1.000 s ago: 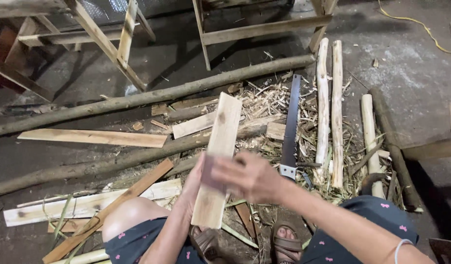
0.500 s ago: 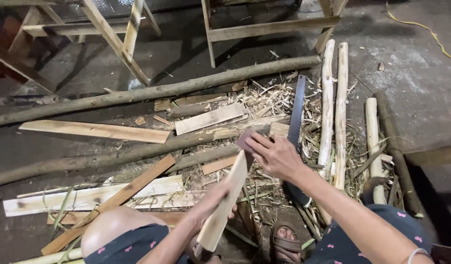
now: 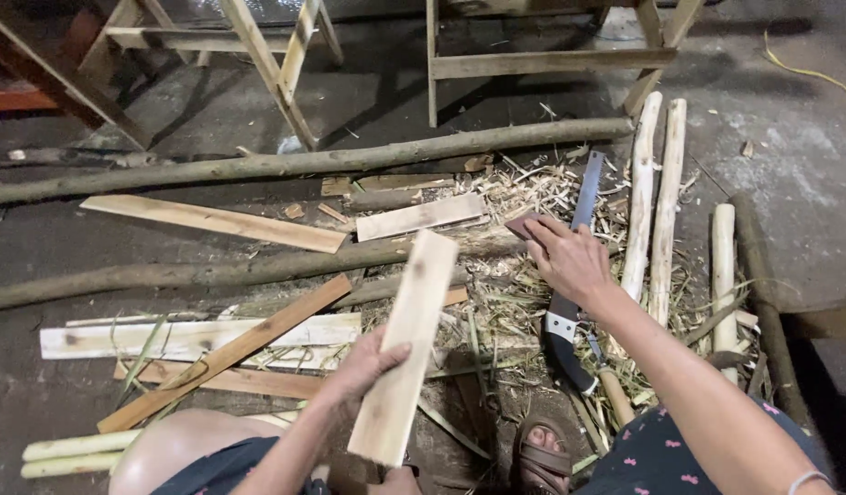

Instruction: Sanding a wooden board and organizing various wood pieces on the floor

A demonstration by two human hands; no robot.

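Left hand (image 3: pixel 363 367): fingers closed around a pale flat plank (image 3: pixel 403 344), gripped near its lower third; the plank stands tilted, upper end leaning away over the litter.
Right hand (image 3: pixel 570 261): reaching out over the shavings, fingers closed on a small dark wood offcut (image 3: pixel 522 223) at the fingertips.
Machete (image 3: pixel 570 284): lying flat on the floor, just beside and partly under the right hand and forearm; curved dark tip toward the sandalled foot (image 3: pixel 542 449), wooden handle angled toward the right knee.
Floor (image 3: pixel 808 156): dark concrete, strewn with shavings (image 3: pixel 524 197), split strips and loose boards (image 3: pixel 212 220).
Peeled poles (image 3: pixel 657 202): pale, lying side by side to the right of the blade.
Long rough branch (image 3: pixel 304 163): lying across the scene, beyond the litter.
Risk, blade: the wrist passes close over the cutting edge; a low drag back could likely nick the forearm.
Risk, foot: open sandal near the blade tip; a shifted foot or nudged machete could meet.
Risk, plank: held one-handed low down, top-heavy; a loosened grip could drop it onto the knee or blade.
Risk, splinters: bare hands on rough-sawn edges.
Risk, footing: round poles and loose strips could roll underfoot.
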